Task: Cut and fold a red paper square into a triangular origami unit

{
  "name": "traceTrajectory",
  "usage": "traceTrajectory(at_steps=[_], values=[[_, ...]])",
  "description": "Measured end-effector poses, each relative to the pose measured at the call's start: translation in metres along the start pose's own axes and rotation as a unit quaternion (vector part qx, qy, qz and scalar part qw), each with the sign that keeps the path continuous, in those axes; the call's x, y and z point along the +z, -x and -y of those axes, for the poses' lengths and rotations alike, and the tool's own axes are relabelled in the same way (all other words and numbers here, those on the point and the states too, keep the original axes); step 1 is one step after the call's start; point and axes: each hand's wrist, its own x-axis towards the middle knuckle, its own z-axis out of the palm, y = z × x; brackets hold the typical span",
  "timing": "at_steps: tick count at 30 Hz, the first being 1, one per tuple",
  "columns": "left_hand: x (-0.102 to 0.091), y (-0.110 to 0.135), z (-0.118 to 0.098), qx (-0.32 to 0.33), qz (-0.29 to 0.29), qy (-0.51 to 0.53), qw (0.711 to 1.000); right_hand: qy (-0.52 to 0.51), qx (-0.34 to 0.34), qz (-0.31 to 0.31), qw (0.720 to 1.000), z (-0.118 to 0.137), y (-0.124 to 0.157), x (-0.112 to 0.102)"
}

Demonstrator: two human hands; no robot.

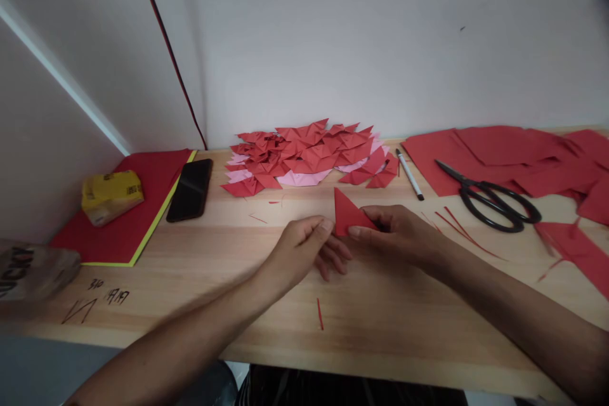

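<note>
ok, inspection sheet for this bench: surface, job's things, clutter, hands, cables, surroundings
Surface: light wooden bench, pen marks at left, thin red slivers scattered.
Job's things: folded red paper triangle; pile of folded pieces behind; red sheets right.
Clutter: scissors, pen, phone, yellow pack on a red pad.
Hands: left hand and right hand both pinch the triangle.
Cables: dark red cable down the wall corner.
Surroundings: white walls.
</note>
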Motion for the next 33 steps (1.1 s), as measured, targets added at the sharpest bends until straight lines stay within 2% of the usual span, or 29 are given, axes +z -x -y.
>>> traceTrajectory(at_steps=[4,12,16,19,22,26,30,33], values=[[-0.004,0.001,-0.005,-0.019,0.002,0.049,0.999,-0.027,0.018,0.006,0.999,0.002,-0.001,-0.002],[0.002,-0.001,-0.003,-0.009,0.012,-0.009,1.0,0.025,-0.008,-0.007,1.0,0.0,0.0,0.003],[0.004,0.0,-0.001,-0.006,-0.014,-0.023,1.0,0.041,-0.025,0.003,0.999,0.0,0.001,0.003],[0.006,0.002,-0.001,-0.007,-0.037,-0.037,0.999,0.054,-0.024,0.021,0.998,0.002,0.0,-0.001],[0.007,0.003,-0.002,-0.01,-0.046,-0.04,0.998,0.078,0.004,0.04,0.996,0.007,0.001,-0.008],[-0.001,0.003,-0.004,-0.001,-0.055,-0.034,0.998,0.067,0.032,0.08,0.994,0.007,0.003,-0.02],[-0.011,0.002,-0.008,0.01,-0.067,-0.015,0.998,0.062,0.042,0.078,0.994,-0.002,0.002,-0.033],[-0.014,0.002,-0.012,0.011,-0.062,-0.005,0.998,0.042,0.017,0.071,0.996,-0.005,-0.001,-0.035]])
